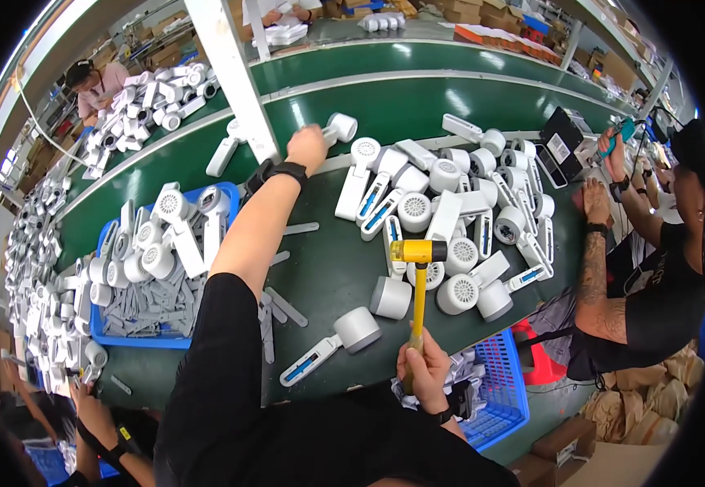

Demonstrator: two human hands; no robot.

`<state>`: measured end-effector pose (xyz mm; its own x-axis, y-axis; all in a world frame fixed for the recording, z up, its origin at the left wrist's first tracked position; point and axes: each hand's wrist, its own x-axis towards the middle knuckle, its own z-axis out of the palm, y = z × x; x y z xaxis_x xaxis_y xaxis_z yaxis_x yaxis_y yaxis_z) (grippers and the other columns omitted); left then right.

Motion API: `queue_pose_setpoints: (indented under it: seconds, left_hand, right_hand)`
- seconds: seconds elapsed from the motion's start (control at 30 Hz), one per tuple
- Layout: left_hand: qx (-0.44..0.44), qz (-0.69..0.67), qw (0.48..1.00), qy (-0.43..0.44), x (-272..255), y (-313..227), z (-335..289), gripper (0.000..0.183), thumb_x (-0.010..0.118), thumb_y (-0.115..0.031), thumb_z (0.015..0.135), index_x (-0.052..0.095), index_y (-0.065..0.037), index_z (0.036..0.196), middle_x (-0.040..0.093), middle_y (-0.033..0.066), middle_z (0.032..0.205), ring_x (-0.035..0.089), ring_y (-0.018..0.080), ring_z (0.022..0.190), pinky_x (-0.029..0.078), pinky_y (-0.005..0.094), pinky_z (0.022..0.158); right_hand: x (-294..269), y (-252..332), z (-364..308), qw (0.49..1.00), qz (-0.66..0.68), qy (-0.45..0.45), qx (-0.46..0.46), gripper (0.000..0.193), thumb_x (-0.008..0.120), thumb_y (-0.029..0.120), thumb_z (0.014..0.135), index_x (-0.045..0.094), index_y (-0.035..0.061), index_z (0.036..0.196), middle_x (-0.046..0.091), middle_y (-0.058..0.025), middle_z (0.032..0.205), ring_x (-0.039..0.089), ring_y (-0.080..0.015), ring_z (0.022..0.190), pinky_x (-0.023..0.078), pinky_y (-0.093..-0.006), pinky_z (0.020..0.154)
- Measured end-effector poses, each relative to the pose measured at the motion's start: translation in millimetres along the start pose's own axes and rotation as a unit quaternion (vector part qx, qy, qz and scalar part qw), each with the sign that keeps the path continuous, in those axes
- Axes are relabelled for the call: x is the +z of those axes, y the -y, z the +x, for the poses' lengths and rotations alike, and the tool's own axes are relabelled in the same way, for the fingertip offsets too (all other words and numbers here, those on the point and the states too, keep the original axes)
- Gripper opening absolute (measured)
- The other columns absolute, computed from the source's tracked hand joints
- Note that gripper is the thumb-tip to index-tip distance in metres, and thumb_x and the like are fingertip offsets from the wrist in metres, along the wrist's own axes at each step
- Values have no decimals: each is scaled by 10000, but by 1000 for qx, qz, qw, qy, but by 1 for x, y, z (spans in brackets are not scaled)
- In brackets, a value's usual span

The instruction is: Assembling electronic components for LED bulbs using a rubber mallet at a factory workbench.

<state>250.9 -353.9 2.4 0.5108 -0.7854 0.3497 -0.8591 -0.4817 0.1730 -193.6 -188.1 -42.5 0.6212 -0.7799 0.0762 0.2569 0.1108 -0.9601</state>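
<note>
My right hand [425, 372] is closed around the yellow handle of a mallet [419, 304], which stands upright with its yellow and black head at the top. Far out at the conveyor edge, my left hand [308, 149] grips the handle of a white hair-dryer-shaped housing [342, 127]; the fingertips are partly hidden. On the table in front of me lies another such housing [357, 329], its handle uncovered with a blue strip inside. Grey strip-like covers [286, 307] are scattered beside my left arm.
Many similar housings [459, 254] are heaped at the right. A blue tray [143, 342] at the left holds housings and grey covers. A white post [231, 73] rises by the green conveyor [417, 96]. A blue basket [505, 390] sits below the edge. A co-worker's hand [596, 201] is at right.
</note>
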Motion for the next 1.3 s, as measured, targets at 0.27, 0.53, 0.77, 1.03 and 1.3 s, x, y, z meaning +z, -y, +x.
queue_pose_setpoints:
  seconds: [0.27,0.53,0.77,1.03,1.3]
  left_hand:
    - [16,-73,996,-50,-58,-23,-81,362,700,-233,818,566,71,961,630,298,983,645,449,898,544,471,792]
    - [54,-120,980,-150,-158,-33,-202,347,719,-242,842,582,46,980,640,263,953,620,431,900,503,454,758]
    - [-6,-160,981,-113,-154,-32,-327,329,734,-234,847,591,16,1006,634,229,920,632,411,864,512,441,733]
    - [-29,-194,980,-35,-109,-61,-356,314,679,-159,869,564,43,1080,613,243,1005,612,417,950,501,458,812]
    - [-44,-191,976,-91,-133,-57,-393,255,631,-82,871,612,-7,1114,644,178,1003,606,367,971,488,439,842]
  right_hand:
    - [-3,-5,-4,1000,-13,22,-18,484,516,84,961,408,-29,1420,583,-76,754,509,-93,511,427,-211,474]
    - [-3,6,1,999,-27,19,-4,443,485,84,982,428,-24,1408,567,-67,746,489,-91,490,411,-210,452]
    - [-4,-1,3,998,-4,44,-33,460,504,125,997,408,-49,1411,563,-77,760,485,-92,509,411,-207,467]
    - [-2,-2,-7,999,-12,38,-38,437,488,116,1003,424,-19,1414,557,-67,760,488,-97,511,429,-228,461]
    - [-2,0,-6,998,-20,37,-39,439,482,111,1004,419,-19,1419,551,-64,753,489,-101,512,424,-228,461]
